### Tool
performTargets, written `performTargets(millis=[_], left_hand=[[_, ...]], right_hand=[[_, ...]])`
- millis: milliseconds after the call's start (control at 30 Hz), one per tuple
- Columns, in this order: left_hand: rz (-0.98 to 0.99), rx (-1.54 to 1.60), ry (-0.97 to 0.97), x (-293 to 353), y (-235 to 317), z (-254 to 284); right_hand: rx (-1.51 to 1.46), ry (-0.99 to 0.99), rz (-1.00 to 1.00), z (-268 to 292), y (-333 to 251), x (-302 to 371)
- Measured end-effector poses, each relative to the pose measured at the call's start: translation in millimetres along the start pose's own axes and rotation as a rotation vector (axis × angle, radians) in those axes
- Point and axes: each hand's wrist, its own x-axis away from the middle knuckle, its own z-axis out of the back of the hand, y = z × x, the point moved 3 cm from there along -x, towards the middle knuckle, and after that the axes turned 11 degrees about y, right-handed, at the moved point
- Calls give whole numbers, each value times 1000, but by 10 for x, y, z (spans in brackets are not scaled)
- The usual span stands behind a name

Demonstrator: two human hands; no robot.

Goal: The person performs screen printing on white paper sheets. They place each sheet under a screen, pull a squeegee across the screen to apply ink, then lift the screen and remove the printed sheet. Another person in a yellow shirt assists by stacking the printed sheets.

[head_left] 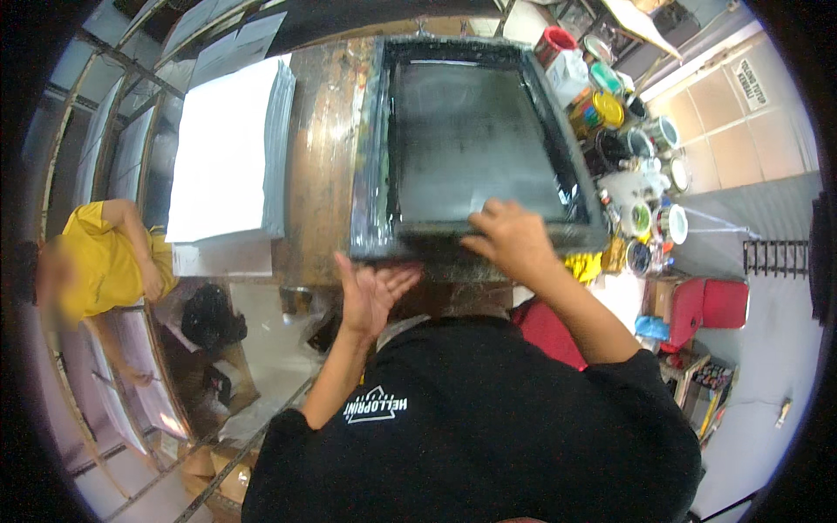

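Note:
A large dark screen-printing frame (462, 131) lies flat on a worn wooden table (321, 166) in front of me. My right hand (514, 240) rests on the near rail of the frame, fingers curled over its edge. My left hand (370, 292) hovers just below the frame's near left corner, palm up, fingers spread, holding nothing. My black shirt fills the lower middle of the view.
A stack of white sheets (228, 148) lies on the table's left. Several paint pots and jars (641, 166) crowd the right of the frame. A person in a yellow shirt (109, 257) sits at far left. A red stool (711, 305) stands at right.

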Motion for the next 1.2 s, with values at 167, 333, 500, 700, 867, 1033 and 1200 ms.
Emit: performTargets(millis=[167,333,500,700,867,1033,1200], left_hand=[[-282,72,-468,258,786,-660],[-839,-644,-350,-166,671,-835],[-1026,-1870,79,-847,-680,-143],[-829,-2003,160,-1101,-1209,58],[-713,-2062,106,-1100,-1122,-58],[-1069,-1802,89,-965,-766,-520],[-1219,-1232,229,-936,24,-1018]], right_hand=[[249,379,19,861,-219,-584],[271,580,128,1188,-73,-1109],[236,614,196,1401,12,-1456],[159,598,84,1702,-41,-1703],[93,556,6,1727,96,-1852],[89,579,64,1766,86,-1875],[132,608,86,1749,134,-1896]])
